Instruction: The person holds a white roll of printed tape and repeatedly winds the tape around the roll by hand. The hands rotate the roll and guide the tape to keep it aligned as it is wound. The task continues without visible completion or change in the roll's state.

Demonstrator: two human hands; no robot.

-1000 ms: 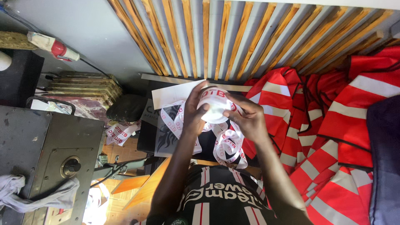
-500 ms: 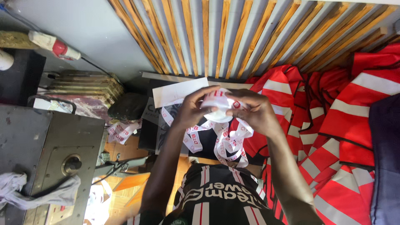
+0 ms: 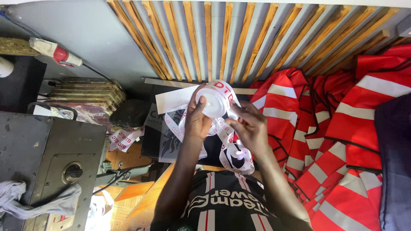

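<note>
left hand (image 3: 198, 122): closed on tape roll (image 3: 212, 102)
right hand (image 3: 249, 127): pinching loose tape strip (image 3: 233, 149), trailing toward the body, below the roll

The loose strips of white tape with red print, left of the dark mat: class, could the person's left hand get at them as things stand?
Probably yes. The left hand grips the white tape roll, so it must let go first. The loose strips lie uncovered nearby on that side, with nothing visible between.

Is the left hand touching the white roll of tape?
Touching: the head view shows the left hand with its fingers wrapped around the edge of the white roll of tape.
</note>
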